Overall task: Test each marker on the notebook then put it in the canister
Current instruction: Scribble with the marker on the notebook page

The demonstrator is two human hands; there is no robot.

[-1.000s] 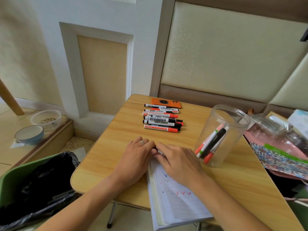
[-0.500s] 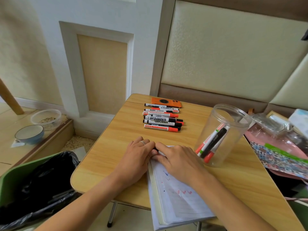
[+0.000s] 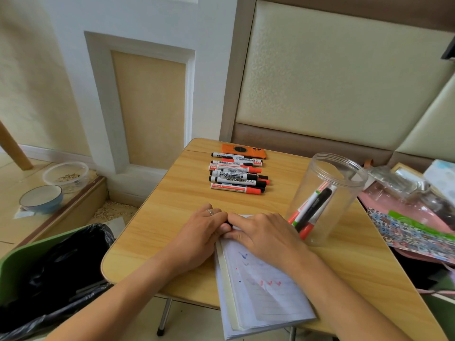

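Leftmost, on the floor: a green bin (image 3: 14, 264) lined with a black bag (image 3: 61, 269); beyond it a blue bowl (image 3: 41, 198) and a clear plastic dish (image 3: 66, 172) on a low wooden step.

Wooden table (image 3: 172, 207), centre. At its far end, an orange phone (image 3: 243, 150) lying flat. Just near of it, a row of markers (image 3: 237, 174) laid side by side, touching, white barrels with black and red caps pointing right.

Left hand (image 3: 199, 232): palm down on the table at the near centre, a ring on one finger, fingertips meeting those of the other hand. Between the two hands a small dark piece of a marker (image 3: 229, 223) shows; both hands appear to pinch it from either side, though most of it is hidden under the fingers, so which part each holds cannot be told.

Notebook (image 3: 256, 289): open, lying at the near edge of the table and overhanging it, lined page bearing small blue and red marks. Its far end sits under the hands.

Right hand (image 3: 267, 236): palm down over the top of the notebook, fingers curled toward the hidden marker.

Clear canister (image 3: 344, 173): upright, lidless, just right of the right hand. Inside, several markers lean together, one black, others with red and green ends.

Rightmost: a pink sheet (image 3: 403, 207) with clear plastic wrapping and a patterned packet (image 3: 406, 232) lying over it, beside the table's right edge.
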